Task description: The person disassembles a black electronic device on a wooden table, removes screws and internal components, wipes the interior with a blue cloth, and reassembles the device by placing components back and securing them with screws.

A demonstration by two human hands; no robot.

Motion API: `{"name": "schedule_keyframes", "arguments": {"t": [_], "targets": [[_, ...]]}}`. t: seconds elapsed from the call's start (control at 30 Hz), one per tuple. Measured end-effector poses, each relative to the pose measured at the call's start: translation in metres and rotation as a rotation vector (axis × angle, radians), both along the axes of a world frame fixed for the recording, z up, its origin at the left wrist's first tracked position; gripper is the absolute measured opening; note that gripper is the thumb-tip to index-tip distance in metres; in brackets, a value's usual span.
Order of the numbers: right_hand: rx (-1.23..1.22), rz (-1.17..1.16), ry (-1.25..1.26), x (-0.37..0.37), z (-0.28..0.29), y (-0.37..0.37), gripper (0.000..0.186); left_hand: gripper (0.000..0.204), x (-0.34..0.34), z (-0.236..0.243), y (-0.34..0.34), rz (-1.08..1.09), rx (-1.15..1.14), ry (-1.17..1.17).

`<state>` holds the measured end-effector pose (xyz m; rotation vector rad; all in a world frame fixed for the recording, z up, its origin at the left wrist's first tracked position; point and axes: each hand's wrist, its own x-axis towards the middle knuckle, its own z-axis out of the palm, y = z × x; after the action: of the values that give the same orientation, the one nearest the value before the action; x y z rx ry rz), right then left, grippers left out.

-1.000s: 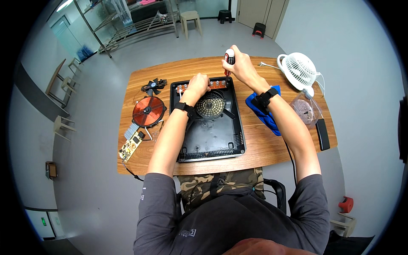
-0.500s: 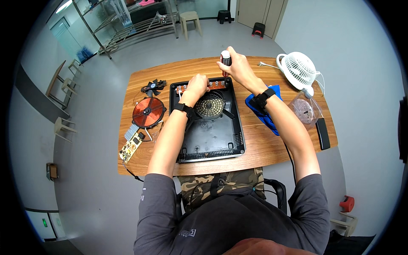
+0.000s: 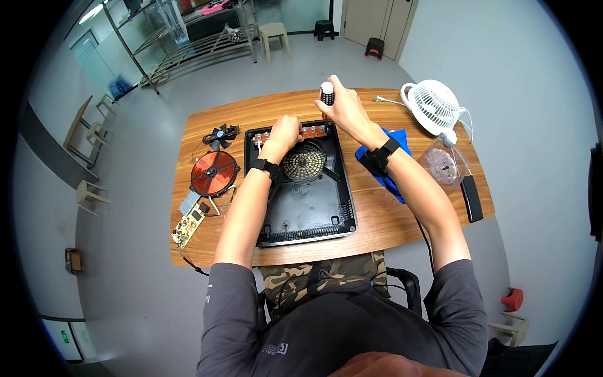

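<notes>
A black induction cooker base (image 3: 308, 213) lies hollow side up before me. Along its far wall runs a narrow reddish-brown circuit board (image 3: 315, 131) with several round metallic buttons. My left hand (image 3: 286, 132) is closed over the middle of this board, its fingertips mostly hidden behind the knuckles. A screwdriver (image 3: 327, 94), with a white-ended black and red handle, stands upright in my right hand (image 3: 345, 107). Its lower end reaches the far right corner of the base, beside the board's right end; the tip is hidden. A round vent grille (image 3: 303, 161) shows below my left hand.
On the left lie a black fan (image 3: 221, 134), a copper coil disc (image 3: 214, 173) and a yellowish circuit board (image 3: 188, 226). To the right are a blue cloth (image 3: 392, 182), a white fan (image 3: 433, 103), a clear plastic container (image 3: 443, 164) and a black slab (image 3: 472, 198).
The view has shifted slightly, so the table sits a little lower and further left. Both hands stay at the board, with the screwdriver still upright at the same corner.
</notes>
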<state>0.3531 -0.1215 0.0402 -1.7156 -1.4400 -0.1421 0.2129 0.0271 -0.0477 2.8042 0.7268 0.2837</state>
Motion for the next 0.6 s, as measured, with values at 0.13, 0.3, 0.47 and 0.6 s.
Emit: {"name": "schedule_keyframes", "arguments": {"t": [0.13, 0.3, 0.47, 0.6], "targets": [[-0.044, 0.07, -0.015, -0.001, 0.011, -0.007, 0.036, 0.026, -0.001, -0.004, 0.003, -0.005, 0.007, 0.012], [-0.096, 0.044, -0.103, 0.004, 0.016, -0.001, 0.035, 0.025, 0.0, -0.006, 0.006, 0.003, 0.002, 0.015], [-0.183, -0.215, -0.284, 0.004, 0.025, 0.004, 0.048, 0.025, 0.001, -0.007, 0.006, -0.002, 0.02, 0.016], [-0.299, -0.25, -0.266, 0.004, 0.039, 0.003, 0.05, 0.026, 0.002, -0.01, 0.006, 0.015, 0.01, 0.017]]}}
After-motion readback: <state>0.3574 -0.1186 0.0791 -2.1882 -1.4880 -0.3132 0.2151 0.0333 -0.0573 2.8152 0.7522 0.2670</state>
